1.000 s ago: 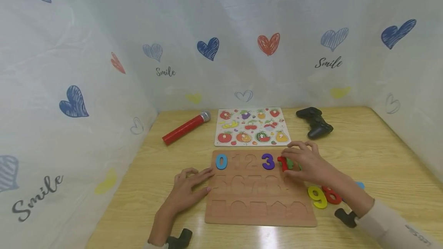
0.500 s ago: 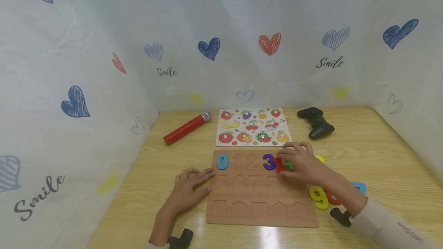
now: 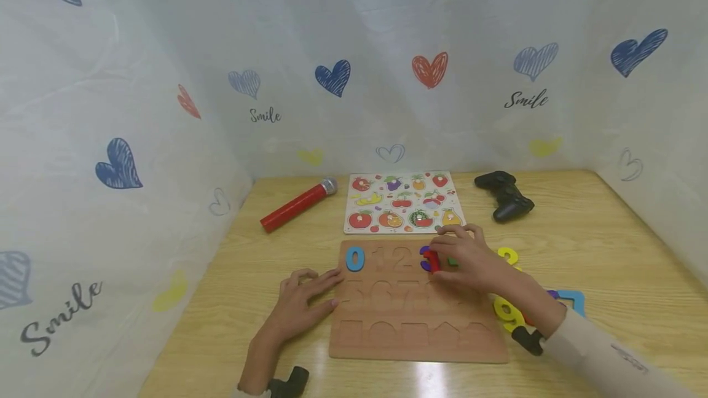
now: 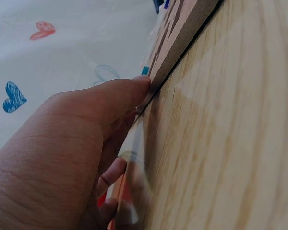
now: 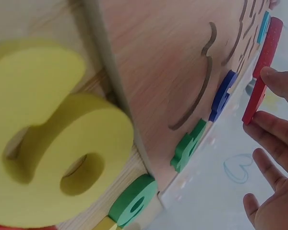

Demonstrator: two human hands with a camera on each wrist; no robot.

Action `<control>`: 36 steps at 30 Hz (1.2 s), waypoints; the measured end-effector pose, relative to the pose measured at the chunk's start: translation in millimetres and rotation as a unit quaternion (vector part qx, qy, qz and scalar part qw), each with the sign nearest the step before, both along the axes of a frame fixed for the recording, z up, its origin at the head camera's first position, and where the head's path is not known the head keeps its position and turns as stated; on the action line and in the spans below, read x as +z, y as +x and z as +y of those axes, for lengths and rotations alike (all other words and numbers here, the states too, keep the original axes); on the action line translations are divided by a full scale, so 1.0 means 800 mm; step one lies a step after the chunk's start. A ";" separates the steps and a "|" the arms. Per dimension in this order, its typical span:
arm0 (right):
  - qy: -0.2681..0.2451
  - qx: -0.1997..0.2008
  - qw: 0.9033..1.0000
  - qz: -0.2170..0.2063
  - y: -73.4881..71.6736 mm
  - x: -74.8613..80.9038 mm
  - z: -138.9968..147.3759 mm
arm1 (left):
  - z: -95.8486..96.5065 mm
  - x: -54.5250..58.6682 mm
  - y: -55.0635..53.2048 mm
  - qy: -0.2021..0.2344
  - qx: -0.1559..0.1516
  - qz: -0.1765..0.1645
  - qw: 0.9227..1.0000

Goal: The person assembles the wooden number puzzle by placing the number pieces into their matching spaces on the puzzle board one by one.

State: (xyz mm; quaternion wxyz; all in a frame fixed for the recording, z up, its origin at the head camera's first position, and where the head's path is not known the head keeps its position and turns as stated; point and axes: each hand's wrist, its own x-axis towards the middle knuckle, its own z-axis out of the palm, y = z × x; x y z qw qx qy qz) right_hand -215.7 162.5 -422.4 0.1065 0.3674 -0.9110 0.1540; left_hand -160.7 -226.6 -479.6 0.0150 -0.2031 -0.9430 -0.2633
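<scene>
Red flat numeral 1 [image 3: 434, 261] is grasped, in the head view, by the right hand [image 3: 470, 257] over the top row of the brown wooden number board [image 3: 409, 314], partly covering the purple numeral 3 [image 3: 424, 265]; the light-blue numeral 0 [image 3: 348, 259] lies at the row's left end. With its fingers relaxed and holding nothing, the left hand [image 3: 305, 300] touches the board's left edge, presumably to keep it from sliding on the pale wood-grain worktop [image 3: 232, 281]. From the left wrist, a fingertip meets the board's side without gripping it, so the contact looks like bracing, not lifting. From the right wrist, thumb and fingers pinch the red piece, a hold that likely makes turning it easy; it appears raised off the board. The green numeral 4 [image 5: 188, 146] lies on the board, while a chunky yellow numeral [image 5: 62, 124] sits just beside it, probably for easy reach.
</scene>
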 end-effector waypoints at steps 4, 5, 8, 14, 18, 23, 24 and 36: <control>0.002 -0.006 1.000 -0.011 -0.002 0.001 -0.009 | -0.001 0.000 0.000 0.003 0.002 -0.007 1.000; 0.004 -0.008 1.000 -0.015 -0.003 0.001 -0.011 | -0.001 0.000 0.000 0.004 0.001 -0.006 1.000; 0.017 -0.014 1.000 -0.019 -0.004 0.002 -0.017 | 0.000 0.001 0.001 0.004 0.000 -0.005 1.000; 0.038 -0.018 0.999 -0.017 -0.007 0.006 -0.028 | 0.001 0.001 0.001 0.005 0.002 -0.001 1.000; 0.032 -0.011 0.999 -0.024 -0.008 0.008 -0.033 | 0.000 0.000 0.001 0.002 0.000 0.008 1.000; 0.032 -0.008 0.999 -0.032 -0.011 0.006 -0.037 | 0.001 -0.001 0.000 0.003 0.001 0.011 1.000; 0.032 -0.007 0.999 -0.031 -0.011 0.006 -0.038 | 0.001 -0.001 0.000 0.004 0.001 0.009 1.000; 0.019 0.003 0.999 -0.031 -0.019 0.001 -0.055 | 0.001 0.000 0.001 0.005 -0.006 0.012 1.000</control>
